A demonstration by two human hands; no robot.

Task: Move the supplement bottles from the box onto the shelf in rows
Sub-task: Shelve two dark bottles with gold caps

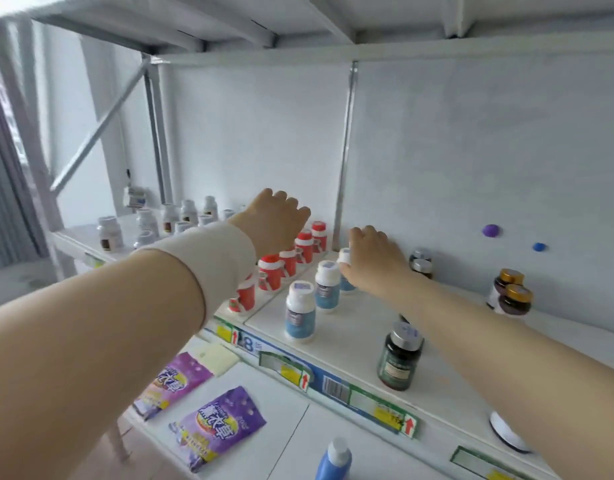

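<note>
- The right hand [371,259] reaches in over the shelf [350,341] and grips the cap end of a blue-labelled supplement bottle [345,268], with fingers and thumb curled round its white lid
- That bottle stands upright at the back of a row of three; the two other blue-labelled bottles [300,311] stand in front of it, running in a diagonal line toward the shelf's front edge
- The left hand [274,220], with a white band [215,258] round the wrist, is stretched out above the row of red-capped bottles [287,261]
- Its fingers bend downward on the far side, and I cannot tell whether they are grasping anything
- The red-capped row runs just left of the blue one, across a seam between two shelf boards
- A dark green bottle [399,355] with a silver cap stands alone near the front, below the right forearm
- Two gold-capped bottles [509,292] stand well to the right, and two dark silver-capped ones [421,263] stand near the back wall
- A loose group of white bottles [146,220] stands on the shelf section further left
- On the lower shelf lie two purple packets [222,427], with a blue bottle [336,459] at the bottom edge of view
</note>
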